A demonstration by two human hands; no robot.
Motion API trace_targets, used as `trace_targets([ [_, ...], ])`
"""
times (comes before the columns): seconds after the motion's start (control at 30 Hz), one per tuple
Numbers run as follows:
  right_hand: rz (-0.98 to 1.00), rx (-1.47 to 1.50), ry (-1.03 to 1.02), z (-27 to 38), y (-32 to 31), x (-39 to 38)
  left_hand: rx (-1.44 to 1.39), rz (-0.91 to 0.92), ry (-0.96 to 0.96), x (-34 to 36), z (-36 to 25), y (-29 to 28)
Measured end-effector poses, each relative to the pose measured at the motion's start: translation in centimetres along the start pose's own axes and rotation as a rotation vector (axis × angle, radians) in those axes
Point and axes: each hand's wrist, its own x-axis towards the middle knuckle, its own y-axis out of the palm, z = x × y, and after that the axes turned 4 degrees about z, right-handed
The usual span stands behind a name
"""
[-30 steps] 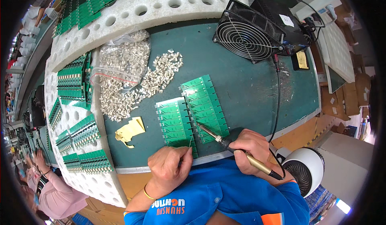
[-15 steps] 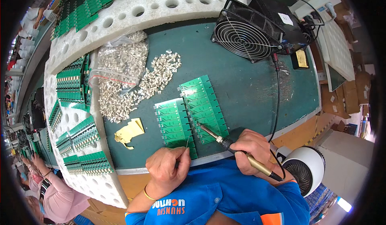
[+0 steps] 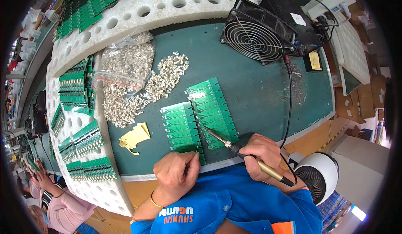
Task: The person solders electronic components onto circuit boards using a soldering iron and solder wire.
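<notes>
My right hand [image 3: 263, 155] grips a soldering iron [image 3: 268, 170] with a gold-coloured handle. The iron's tip points left and rests at or just over the left edge of the right green circuit board panel [image 3: 208, 92]. Pinched in my left hand [image 3: 176, 168] is a thin solder wire [image 3: 198, 146], which stands up over the lower part of the left circuit board panel [image 3: 179, 119]. Both panels lie side by side on the green work mat, with small metal pins along their left edges. Whether wire or tip touches a joint is too small to tell.
Loose white connectors [image 3: 167, 75] lie in a heap beside a clear bag [image 3: 130, 62] of more. Crumpled yellow paper [image 3: 135, 137] is nearby. White foam racks [image 3: 94, 150] hold boards at left. A black fan [image 3: 253, 37] stands behind; the iron's cord [image 3: 289, 104] hangs right. A co-worker [image 3: 63, 200] sits left.
My left hand has shifted slightly right with the solder wire. The soldering iron has barely moved. At far left, the co-worker's hands have risen with a green board.
</notes>
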Motion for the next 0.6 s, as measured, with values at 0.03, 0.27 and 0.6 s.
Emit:
trace_targets([
  [0.03, -0.002, 0.004, 0.003, 0.01, 0.01, -0.02, -0.006, -0.008, 0.006, 0.0, 0.02, 0.02],
  [0.27, -0.008, 0.002, 0.009, -0.01, 0.1, -0.21, 0.0, 0.004, -0.02, 0.06, -0.05, 0.0],
  [0.6, -0.007, -0.007, 0.004, 0.01, 0.11, -0.09, 0.007, 0.003, -0.021, 0.04, 0.1, 0.06],
])
